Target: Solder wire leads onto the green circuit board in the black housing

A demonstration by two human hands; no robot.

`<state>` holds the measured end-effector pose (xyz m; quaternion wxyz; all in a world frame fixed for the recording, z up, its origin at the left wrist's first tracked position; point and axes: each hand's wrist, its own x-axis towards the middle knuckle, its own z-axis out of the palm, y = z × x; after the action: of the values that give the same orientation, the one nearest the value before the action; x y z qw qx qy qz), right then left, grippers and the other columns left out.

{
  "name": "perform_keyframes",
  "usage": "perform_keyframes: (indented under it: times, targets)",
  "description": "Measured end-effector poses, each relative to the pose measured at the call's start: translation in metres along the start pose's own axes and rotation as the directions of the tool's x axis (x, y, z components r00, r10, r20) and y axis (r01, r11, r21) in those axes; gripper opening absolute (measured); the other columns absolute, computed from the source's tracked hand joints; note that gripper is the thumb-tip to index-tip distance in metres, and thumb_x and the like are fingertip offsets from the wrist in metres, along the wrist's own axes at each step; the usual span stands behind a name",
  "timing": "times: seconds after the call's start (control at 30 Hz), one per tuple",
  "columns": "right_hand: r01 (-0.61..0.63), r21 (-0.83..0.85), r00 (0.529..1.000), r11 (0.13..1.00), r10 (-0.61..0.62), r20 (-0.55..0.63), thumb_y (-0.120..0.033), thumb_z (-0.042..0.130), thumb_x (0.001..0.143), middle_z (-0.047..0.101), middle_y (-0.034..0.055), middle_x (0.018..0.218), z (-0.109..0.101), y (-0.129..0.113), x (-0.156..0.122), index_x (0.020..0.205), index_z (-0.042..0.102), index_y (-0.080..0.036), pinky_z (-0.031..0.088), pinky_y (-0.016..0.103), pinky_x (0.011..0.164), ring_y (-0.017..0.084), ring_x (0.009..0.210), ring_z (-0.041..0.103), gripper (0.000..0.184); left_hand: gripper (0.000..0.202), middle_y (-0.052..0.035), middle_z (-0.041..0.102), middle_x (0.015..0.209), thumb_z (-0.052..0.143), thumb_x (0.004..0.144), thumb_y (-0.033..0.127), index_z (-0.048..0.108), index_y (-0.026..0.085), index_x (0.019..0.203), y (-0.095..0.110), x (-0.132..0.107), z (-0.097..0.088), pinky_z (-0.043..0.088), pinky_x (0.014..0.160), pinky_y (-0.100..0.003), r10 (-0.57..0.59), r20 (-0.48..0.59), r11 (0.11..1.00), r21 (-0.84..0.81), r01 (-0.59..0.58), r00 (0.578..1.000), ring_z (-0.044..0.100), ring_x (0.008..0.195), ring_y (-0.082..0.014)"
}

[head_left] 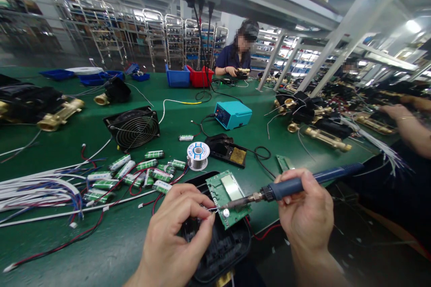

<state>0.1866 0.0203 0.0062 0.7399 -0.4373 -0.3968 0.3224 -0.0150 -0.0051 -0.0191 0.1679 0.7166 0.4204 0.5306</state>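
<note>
My right hand (308,208) grips a blue-handled soldering iron (286,188), its tip touching or very near the left edge of a green circuit board (215,184) with a pale display. Beside that same edge, the thumb and fingertips of my left hand (180,224) pinch a thin light wire (213,209). The wire's far end, at the iron's tip, is too small to make out. Beneath the board lies a black plastic housing (229,255), partly hidden by my left hand. A red wire (266,235) runs out on the right.
Behind the board stand a solder spool (198,156), an iron stand with a sponge (237,156), a teal soldering station (233,114) and a black fan (133,128). Several green batteries (126,170) and white cables (40,188) lie left. Brass-fitted meters (323,136) sit right. A co-worker (235,56) works opposite.
</note>
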Motion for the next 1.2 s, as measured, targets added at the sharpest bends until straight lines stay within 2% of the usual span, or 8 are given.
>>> perform_keyframes:
  times: [0.5, 0.83, 1.1, 1.17, 1.2]
  targets:
    - [0.009, -0.033, 1.0, 0.999, -0.009, 0.008, -0.049, 0.069, 0.077, 0.046, -0.0038, 0.044, 0.0003, 0.0016, -0.0003, 0.06, 0.064, -0.016, 0.036, 0.017, 0.033, 0.008, 0.037, 0.042, 0.038, 0.018, 0.0016, 0.071, 0.076, 0.06, 0.082, 0.009, 0.058, 0.021, 0.069, 0.0009, 0.0005, -0.0003, 0.052, 0.072, -0.025, 0.002, 0.003, 1.0, 0.006, -0.002, 1.0, 0.061, 0.082, -0.0152]
    - [0.009, -0.019, 1.0, 1.0, -0.008, 0.015, -0.048, 0.069, 0.078, 0.046, -0.0041, 0.044, 0.0003, 0.0022, -0.0004, 0.06, 0.063, -0.015, 0.035, 0.015, 0.033, 0.007, 0.037, 0.042, 0.037, 0.019, 0.0024, 0.07, 0.075, 0.061, 0.082, 0.009, 0.057, 0.021, 0.068, 0.0014, 0.0014, -0.0003, 0.052, 0.072, -0.023, 0.004, -0.002, 1.0, 0.006, -0.004, 1.0, 0.061, 0.081, -0.0136]
    - [0.002, -0.006, 0.995, 1.0, -0.003, -0.1, -0.05, 0.069, 0.077, 0.053, -0.0013, 0.046, 0.0012, -0.0013, 0.0019, 0.061, 0.063, -0.015, 0.033, 0.016, 0.032, 0.006, 0.035, 0.041, 0.039, 0.018, 0.0016, 0.071, 0.075, 0.06, 0.082, 0.008, 0.058, 0.021, 0.069, 0.001, 0.0008, -0.0003, 0.053, 0.07, -0.025, 0.014, -0.006, 1.0, -0.002, -0.014, 1.0, 0.061, 0.081, -0.0152]
    - [0.03, 0.022, 0.997, 0.999, -0.029, -0.075, -0.048, 0.068, 0.08, 0.055, -0.0014, 0.047, 0.0003, -0.0008, 0.0021, 0.065, 0.065, -0.015, 0.036, 0.016, 0.033, 0.008, 0.036, 0.045, 0.037, 0.018, 0.0014, 0.071, 0.076, 0.06, 0.082, 0.008, 0.058, 0.021, 0.069, 0.0007, 0.0008, -0.0002, 0.053, 0.07, -0.025, 0.013, -0.005, 1.0, -0.003, -0.013, 1.0, 0.062, 0.081, -0.0154]
    - [0.057, 0.042, 0.998, 0.997, -0.056, -0.025, -0.047, 0.067, 0.083, 0.057, -0.0009, 0.049, -0.0005, -0.0001, 0.0015, 0.07, 0.068, -0.016, 0.039, 0.017, 0.034, 0.009, 0.039, 0.05, 0.034, 0.018, 0.0013, 0.071, 0.076, 0.06, 0.082, 0.008, 0.058, 0.021, 0.069, 0.0006, 0.0008, -0.0001, 0.053, 0.07, -0.025, 0.013, -0.007, 1.0, -0.004, -0.013, 1.0, 0.062, 0.081, -0.0154]
